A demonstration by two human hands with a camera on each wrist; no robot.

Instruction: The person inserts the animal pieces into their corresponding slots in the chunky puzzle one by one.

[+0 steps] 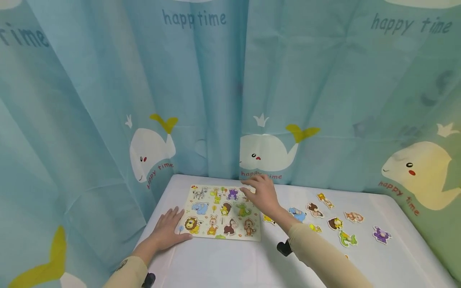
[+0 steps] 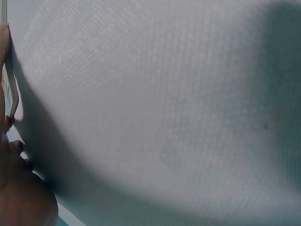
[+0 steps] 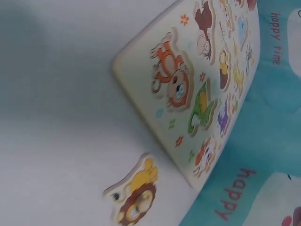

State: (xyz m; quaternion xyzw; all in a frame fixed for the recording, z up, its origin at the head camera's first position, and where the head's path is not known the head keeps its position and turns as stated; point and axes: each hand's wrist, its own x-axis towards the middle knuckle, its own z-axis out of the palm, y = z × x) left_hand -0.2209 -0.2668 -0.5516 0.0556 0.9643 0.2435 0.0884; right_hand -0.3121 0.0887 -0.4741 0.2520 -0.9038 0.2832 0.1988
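A pale wooden animal puzzle board lies flat on the white table, its animal-shaped recesses also showing in the right wrist view. My left hand rests at the board's left edge with fingers extended and thumb pointing along the near edge. Above the far right corner hovers my right hand, fingers loosely bent toward the left and no piece visible between them; it hides part of that corner. A loose lion piece lies just off the board's right side, partly behind my right forearm in the head view.
Several loose animal pieces lie right of the board, among them an elephant, a fox, a monkey, a crocodile and a purple hippo. A blue whale-print curtain hangs behind the table.
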